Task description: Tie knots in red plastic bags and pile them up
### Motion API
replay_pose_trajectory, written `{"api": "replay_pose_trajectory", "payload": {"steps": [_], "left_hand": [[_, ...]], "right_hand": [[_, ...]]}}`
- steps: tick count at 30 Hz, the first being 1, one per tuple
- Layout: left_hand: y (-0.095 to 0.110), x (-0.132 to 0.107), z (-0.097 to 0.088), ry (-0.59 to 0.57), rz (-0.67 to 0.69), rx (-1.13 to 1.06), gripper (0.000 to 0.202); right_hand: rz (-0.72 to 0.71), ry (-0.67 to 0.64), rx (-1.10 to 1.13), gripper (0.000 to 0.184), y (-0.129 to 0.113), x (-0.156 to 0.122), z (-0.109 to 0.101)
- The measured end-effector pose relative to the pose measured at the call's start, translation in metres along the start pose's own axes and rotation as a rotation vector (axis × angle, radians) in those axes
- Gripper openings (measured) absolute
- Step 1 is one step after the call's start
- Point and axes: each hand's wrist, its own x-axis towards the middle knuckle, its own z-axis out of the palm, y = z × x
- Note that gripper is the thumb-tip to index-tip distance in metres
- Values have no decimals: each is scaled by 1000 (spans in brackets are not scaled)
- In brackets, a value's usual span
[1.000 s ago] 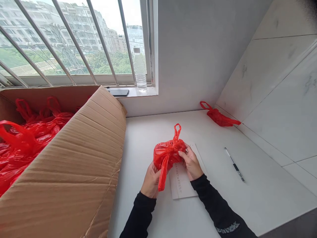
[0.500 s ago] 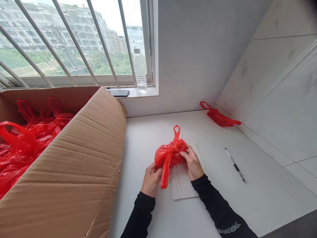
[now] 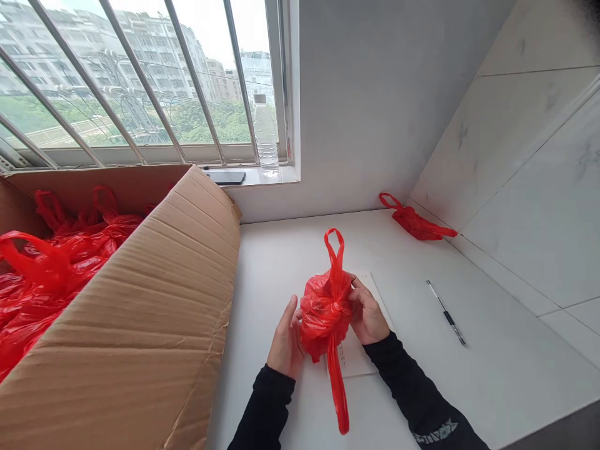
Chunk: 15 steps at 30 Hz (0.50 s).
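A knotted red plastic bag is held up between my hands, its contents hidden. One handle loop stands up from the knot, and the other hangs down toward me. My left hand cups the left side of the bag, thumb raised and the other fingers partly hidden behind it. Against the right side, my right hand grips the plastic with its fingers bent. Beneath the bag lies a paper notebook with writing on it, partly covered by the bag.
At left, a large cardboard box holds several red bags. A pen lies on the white tabletop; another red bag rests by the wall. On the sill are a plastic bottle and a dark phone.
The red bag has turned, so its knot faces me and its lower handle hangs further down. My left thumb has lifted off the plastic and points up.
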Motion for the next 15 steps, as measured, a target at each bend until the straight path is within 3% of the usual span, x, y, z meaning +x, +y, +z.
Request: {"api": "replay_pose_trajectory", "payload": {"steps": [7,11,15], "left_hand": [[-13,8,-4,77,169,212,29],[-12,10,-9,119,316,224,35],[-11,7,-9,60,309,257,41]], "right_hand": [[13,-96,-112,27,3,-3,2],[-19,-108,-192,38,6,-3,4],[-4,-237,-315,29,9,-3,3]]}}
